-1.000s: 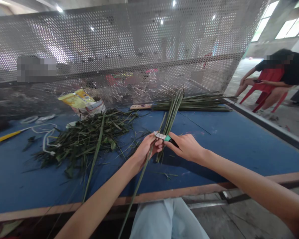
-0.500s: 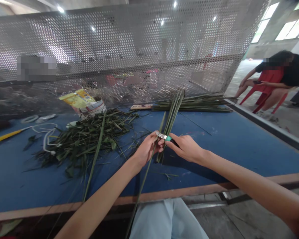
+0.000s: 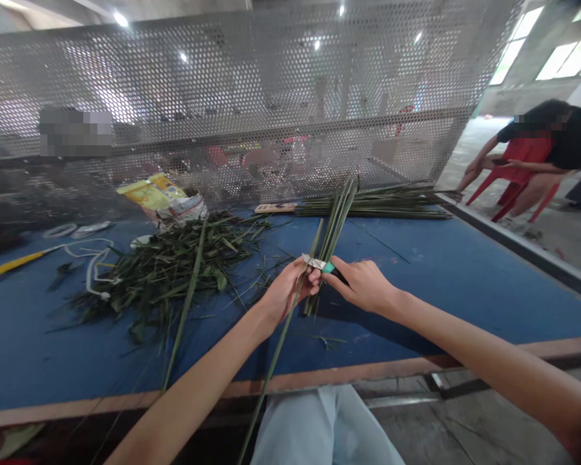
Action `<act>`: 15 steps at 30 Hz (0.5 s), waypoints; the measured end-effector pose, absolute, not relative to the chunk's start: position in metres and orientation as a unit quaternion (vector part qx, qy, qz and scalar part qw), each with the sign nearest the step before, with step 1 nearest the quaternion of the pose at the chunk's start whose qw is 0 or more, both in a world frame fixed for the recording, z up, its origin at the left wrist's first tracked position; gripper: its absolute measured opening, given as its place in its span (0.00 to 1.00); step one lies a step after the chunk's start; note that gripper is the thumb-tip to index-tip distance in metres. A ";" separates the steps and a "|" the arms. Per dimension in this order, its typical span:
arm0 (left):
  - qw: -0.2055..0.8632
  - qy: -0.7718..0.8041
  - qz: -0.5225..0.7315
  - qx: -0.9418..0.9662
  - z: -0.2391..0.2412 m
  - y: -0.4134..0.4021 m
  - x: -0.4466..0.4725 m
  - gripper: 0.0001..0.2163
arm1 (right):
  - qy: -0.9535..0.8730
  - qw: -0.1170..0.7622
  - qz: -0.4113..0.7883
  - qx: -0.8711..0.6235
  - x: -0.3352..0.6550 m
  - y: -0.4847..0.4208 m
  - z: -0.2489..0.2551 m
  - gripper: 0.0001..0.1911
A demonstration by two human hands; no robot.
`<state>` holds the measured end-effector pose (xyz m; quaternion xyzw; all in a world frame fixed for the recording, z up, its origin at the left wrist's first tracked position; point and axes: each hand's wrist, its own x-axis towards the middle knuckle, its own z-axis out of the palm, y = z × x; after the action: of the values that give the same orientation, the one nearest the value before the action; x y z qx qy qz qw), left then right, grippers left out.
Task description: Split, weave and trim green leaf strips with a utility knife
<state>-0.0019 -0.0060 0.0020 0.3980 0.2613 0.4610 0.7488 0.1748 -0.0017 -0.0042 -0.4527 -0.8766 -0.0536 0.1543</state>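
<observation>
My left hand (image 3: 290, 285) is closed on a long green leaf strip (image 3: 277, 352), whose lower end trails over the table's front edge. A knife (image 3: 327, 267) with a green and black handle is gripped in my right hand (image 3: 365, 284). Its pale blade lies across the strip, close to my left fingertips. Just behind both hands a bundle of leaf strips (image 3: 337, 216) slants away over the table; whether my left fingers touch it I cannot tell. To the left spreads a heap of leaf scraps (image 3: 169, 265), with one longer strip (image 3: 188, 300) lying across it.
A perforated metal screen (image 3: 252, 97) stands behind the blue table (image 3: 465, 278). More long strips (image 3: 392, 203) lie at the back beside a wooden piece (image 3: 275, 208). A yellow-handled tool (image 3: 12, 266), white cord (image 3: 97, 271) and a bag (image 3: 167, 200) are leftward. A person (image 3: 537, 139) sits at right.
The hands, knife and bundle hold almost the same place. The trailing lower end of the held strip has swung slightly left.
</observation>
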 end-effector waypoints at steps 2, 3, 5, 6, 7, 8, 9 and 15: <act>0.752 0.255 0.458 0.399 0.001 -0.005 -0.002 0.10 | -0.876 0.152 -0.062 -0.454 0.175 -0.002 -0.005 0.22; 0.754 0.253 0.456 0.400 0.000 -0.005 -0.003 0.10 | -0.875 0.152 -0.064 -0.455 0.175 -0.001 -0.005 0.21; 0.756 0.251 0.453 0.401 -0.001 -0.004 -0.003 0.10 | -0.875 0.153 -0.067 -0.455 0.175 -0.001 -0.005 0.21; 0.756 0.250 0.452 0.401 -0.001 -0.004 -0.003 0.09 | -0.875 0.154 -0.069 -0.455 0.175 -0.001 -0.006 0.21; 0.757 0.248 0.450 0.403 -0.001 -0.004 -0.004 0.09 | -0.874 0.155 -0.070 -0.455 0.175 -0.001 -0.006 0.21; 0.758 0.243 0.450 0.404 -0.001 -0.004 -0.004 0.09 | -0.873 0.155 -0.070 -0.456 0.176 -0.001 -0.006 0.21; 0.759 0.238 0.450 0.407 -0.001 -0.004 -0.004 0.09 | -0.872 0.156 -0.070 -0.458 0.176 -0.001 -0.006 0.20; 0.759 0.220 0.446 0.420 0.001 -0.006 -0.004 0.10 | -0.871 0.163 -0.083 -0.456 0.180 0.003 -0.007 0.21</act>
<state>-0.0043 -0.0058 0.0014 0.4195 0.2204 0.4460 0.7593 0.1797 0.0031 -0.0074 -0.4561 -0.8709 -0.0829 0.1634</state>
